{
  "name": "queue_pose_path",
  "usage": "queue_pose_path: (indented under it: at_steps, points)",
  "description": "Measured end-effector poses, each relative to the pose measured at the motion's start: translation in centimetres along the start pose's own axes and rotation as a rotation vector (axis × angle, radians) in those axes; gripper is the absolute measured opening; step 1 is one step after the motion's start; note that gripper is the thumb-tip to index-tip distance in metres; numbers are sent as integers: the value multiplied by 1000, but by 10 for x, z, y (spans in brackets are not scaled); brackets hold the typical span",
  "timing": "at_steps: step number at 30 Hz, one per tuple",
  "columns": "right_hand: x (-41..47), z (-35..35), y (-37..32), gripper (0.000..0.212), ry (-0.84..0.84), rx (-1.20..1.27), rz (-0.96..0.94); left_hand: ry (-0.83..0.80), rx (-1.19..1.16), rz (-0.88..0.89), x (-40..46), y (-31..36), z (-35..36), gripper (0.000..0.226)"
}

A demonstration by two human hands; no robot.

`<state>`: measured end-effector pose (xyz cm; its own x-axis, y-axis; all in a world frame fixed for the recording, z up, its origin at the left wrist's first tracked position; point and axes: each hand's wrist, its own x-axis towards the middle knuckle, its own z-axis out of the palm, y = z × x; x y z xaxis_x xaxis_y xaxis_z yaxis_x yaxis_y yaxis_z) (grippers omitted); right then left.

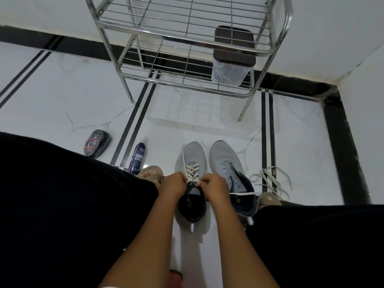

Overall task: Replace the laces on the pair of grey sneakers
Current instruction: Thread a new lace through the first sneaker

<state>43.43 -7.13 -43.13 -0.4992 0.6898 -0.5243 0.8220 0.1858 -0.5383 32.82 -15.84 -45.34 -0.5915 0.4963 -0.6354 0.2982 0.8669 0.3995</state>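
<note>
Floor-set left sneaker (pixel 190 163): both grips pinch its lace (pixel 192 170).

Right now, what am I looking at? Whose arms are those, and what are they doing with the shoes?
The camera sits on a person's head and looks down, so you see their own arms and dark lap. No machine here, only two bare hands. On the white tiled floor stand two grey knit sneakers. The left hand and right hand pinch the cream lace threaded through the left sneaker. The right sneaker has no lace threaded in its eyelets; one lace end lies across its opening. Another loose cream lace lies in a heap on the floor to the right. Left of the shoes are a dark blue spray bottle and a black oval polish sponge. Behind stands a shiny metal wire rack carrying a clear plastic box with a brown lid.
</note>
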Motion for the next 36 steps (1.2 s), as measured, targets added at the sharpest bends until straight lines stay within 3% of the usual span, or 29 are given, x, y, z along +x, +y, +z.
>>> queue_pose_path:
  at_steps: [3, 7, 11, 13, 17, 21, 25, 27, 29, 30, 33, 36]
  points:
    - [0, 1, 0, 18, 1, 9, -16, 64, -240, -51, 0, 2, 2, 12]
    - [0, 3, 1, 20, 13, 32, -16, 83, -647, -97, 0, 5, 3, 31]
    - [0, 8, 3, 17, 62, 61, 8, 140, -866, -96, 1, 11, 0, 16]
    - [0, 9, 6, 9, 104, 48, 27, 206, -935, -108, 3, 8, 1, 20]
    - [-3, 11, 12, 12, 152, -50, 67, 334, -724, -224, 0, -4, 10, 17]
    - [1, 7, 14, 19, 30, -123, 66, 137, -172, -130, 0, -7, 11, 24]
    - [8, -4, 16, 45, -26, 84, 123, -103, 181, -136, 6, -11, 5, 51]
    - [10, -4, 14, 48, -30, 199, 150, -43, 226, -91, 3, -6, 1, 46]
    - [11, 1, 12, 54, -45, 318, 180, 151, 73, 2, -2, 3, -5, 35]
    - [12, 5, 11, 56, -50, 424, 205, 207, -120, 47, -5, 7, -8, 33]
    - [11, 14, 8, 49, -56, 849, 283, 95, -758, -43, -15, 19, -14, 28]
    - [12, 21, 7, 46, -25, 1095, 337, -31, -1238, -176, -17, 23, -10, 28]
